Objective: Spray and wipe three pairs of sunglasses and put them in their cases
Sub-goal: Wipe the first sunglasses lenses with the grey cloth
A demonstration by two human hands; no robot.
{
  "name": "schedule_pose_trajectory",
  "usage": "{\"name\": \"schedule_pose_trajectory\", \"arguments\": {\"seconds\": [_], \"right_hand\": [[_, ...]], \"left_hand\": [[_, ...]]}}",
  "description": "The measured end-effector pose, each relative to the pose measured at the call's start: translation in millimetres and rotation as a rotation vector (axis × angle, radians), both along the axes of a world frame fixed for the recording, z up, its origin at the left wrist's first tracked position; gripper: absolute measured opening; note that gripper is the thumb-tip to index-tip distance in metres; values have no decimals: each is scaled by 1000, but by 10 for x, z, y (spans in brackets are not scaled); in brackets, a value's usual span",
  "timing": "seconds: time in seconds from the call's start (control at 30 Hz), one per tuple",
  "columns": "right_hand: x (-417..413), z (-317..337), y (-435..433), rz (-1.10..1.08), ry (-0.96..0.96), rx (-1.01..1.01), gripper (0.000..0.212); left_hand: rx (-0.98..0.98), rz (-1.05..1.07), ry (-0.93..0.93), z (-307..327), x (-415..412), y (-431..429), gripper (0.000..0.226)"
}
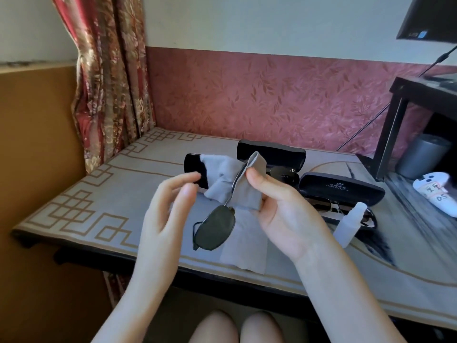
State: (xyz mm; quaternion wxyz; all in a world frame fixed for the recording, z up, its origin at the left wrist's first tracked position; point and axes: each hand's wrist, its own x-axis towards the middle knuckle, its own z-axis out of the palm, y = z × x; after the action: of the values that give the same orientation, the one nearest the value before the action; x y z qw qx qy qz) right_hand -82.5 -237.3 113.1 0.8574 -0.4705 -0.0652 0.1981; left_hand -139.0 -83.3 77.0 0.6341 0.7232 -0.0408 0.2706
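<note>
My right hand (pixel 284 214) pinches a grey cloth (pixel 247 191) folded around one temple arm of the dark-lensed sunglasses (pixel 215 229), which hang lens-down above the table. My left hand (pixel 170 211) hovers just left of them with relaxed fingers and holds nothing. A second grey cloth (pixel 222 169) is draped over a black case (pixel 194 169). Behind stand two open black cases: one at the back (pixel 272 152) with dark glasses in it, one to the right (pixel 343 189) with brown-lensed sunglasses (pixel 324 204). A white spray bottle (pixel 350 224) lies beside my right wrist.
A flat grey cloth (pixel 244 248) lies on the table (pixel 99 194) near its front edge. A dark shelf unit (pixel 395 125) at the right holds a grey cup (pixel 420 154); a white labelled object (pixel 437 194) lies beside it. A curtain (pixel 108 78) hangs at the back left.
</note>
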Motion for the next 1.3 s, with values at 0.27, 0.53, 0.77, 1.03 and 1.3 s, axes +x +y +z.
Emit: {"name": "schedule_pose_trajectory", "arguments": {"seconds": [0.27, 0.53, 0.77, 1.03, 1.3], "right_hand": [[46, -15, 8, -17, -226, -214, 35], [162, -92, 45, -228, -319, -397, 22], [215, -105, 20, -268, -404, -369, 44], [255, -106, -47, -126, -266, -157, 19], [223, -100, -31, -174, -233, -237, 25]], "left_hand": [[-132, -326, 276, 182, 220, 83, 33], [-189, 21, 127, 187, 257, 8, 10], [-262, -21, 183, 185, 309, -4, 18], [-545, -333, 409, 107, 347, -50, 39], [14, -300, 308, 63, 321, -106, 18]]}}
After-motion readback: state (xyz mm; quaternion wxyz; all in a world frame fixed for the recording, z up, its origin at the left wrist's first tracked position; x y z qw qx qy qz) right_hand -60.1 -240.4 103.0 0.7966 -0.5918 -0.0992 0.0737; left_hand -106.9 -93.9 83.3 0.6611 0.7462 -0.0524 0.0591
